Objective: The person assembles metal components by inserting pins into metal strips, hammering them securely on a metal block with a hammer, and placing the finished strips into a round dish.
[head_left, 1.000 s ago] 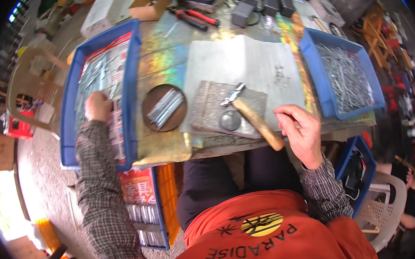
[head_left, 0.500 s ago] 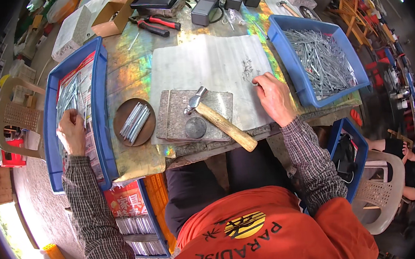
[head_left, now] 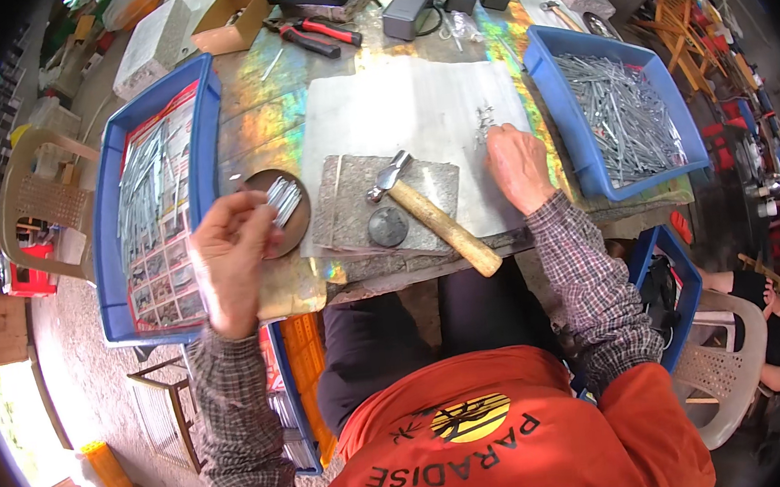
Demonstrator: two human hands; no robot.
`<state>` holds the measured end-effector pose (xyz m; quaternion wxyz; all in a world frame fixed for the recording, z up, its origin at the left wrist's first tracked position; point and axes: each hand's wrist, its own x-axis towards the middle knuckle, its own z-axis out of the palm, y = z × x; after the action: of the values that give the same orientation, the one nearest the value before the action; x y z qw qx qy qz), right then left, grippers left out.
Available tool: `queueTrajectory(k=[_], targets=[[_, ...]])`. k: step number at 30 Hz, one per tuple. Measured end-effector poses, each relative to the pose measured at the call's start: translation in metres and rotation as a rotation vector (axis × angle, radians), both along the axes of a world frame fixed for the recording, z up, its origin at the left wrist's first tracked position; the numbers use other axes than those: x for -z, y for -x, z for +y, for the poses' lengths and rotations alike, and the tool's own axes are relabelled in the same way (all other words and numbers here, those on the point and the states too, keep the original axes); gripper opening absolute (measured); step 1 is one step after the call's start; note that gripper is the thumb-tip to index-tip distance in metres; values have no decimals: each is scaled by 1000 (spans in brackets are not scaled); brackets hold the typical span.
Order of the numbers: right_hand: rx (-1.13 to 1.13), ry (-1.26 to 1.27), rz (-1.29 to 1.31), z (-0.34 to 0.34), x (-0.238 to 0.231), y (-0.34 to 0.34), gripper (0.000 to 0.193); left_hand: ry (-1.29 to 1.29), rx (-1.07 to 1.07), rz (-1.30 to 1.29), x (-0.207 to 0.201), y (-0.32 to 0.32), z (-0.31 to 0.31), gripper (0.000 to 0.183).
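My left hand is raised in front of a round brown dish, its thumb and fingers pinched together; what they hold cannot be made out. Several thin metal rods lie in that dish, partly covered by the hand. My right hand rests on a white sheet, fingers drawn together at a small scatter of tiny metal pieces. Between the hands, a hammer with a wooden handle lies across a grey stone slab, beside a round dark metal disc.
A blue tray with metal rods on printed paper stands left. Another blue tray, heaped with metal rods, stands right. Red-handled pliers, a cardboard box and black boxes sit at the back.
My left hand has come out of the left blue tray and moved right, up to the brown dish. My right hand stays by the tiny metal pieces. The whole view has shifted slightly.
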<state>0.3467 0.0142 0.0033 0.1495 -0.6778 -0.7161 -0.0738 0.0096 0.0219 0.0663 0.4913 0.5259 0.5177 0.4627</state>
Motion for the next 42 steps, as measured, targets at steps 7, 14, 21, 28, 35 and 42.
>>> queueTrajectory(k=[7,14,21,28,35,42], targets=[[-12,-40,132,-12,-15,-1,8,2,88,-172,21,-36,-14,9],[-51,-45,488,-36,-30,13,10,-209,75,121,32,-43,-17,9],[-80,-104,769,-56,-37,27,14,-350,47,284,31,-49,-28,7],[-203,-133,889,-79,-58,47,12,-91,51,-215,26,-51,-37,11],[-284,22,1143,-95,-61,85,5,115,130,-505,22,-65,-60,15],[-345,18,1278,-98,-55,111,6,210,206,-846,25,-72,-75,14]])
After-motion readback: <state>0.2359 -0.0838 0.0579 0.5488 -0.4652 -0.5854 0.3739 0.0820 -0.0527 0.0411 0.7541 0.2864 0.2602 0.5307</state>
